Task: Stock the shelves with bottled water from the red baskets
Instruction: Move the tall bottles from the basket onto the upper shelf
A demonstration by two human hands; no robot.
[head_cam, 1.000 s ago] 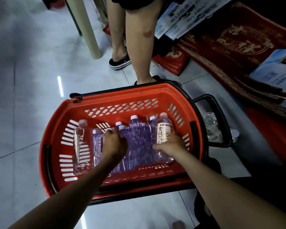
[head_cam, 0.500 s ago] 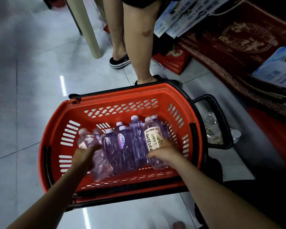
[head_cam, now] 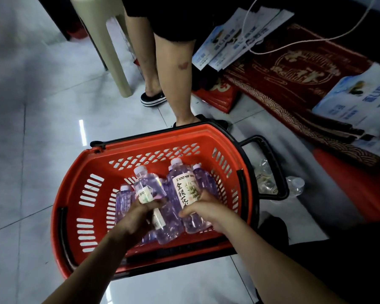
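My left hand (head_cam: 138,218) gripped a small-label bottle (head_cam: 144,185), fingers curled round its middle, cap end sticking up past the knuckles. My right hand (head_cam: 203,210) wrapped the big-label bottle (head_cam: 183,187) at its lower half. Both sat inside the red basket (head_cam: 75,172), over other bottles (head_cam: 124,198).

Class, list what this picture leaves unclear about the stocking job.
Head view:
- Shelves: outside the frame.
- Number of bottles in the red basket: hidden under left hand and right hand.
- Standing person: cut off by top edge.
- Clear bottles behind the basket handle: dim, partly hidden.
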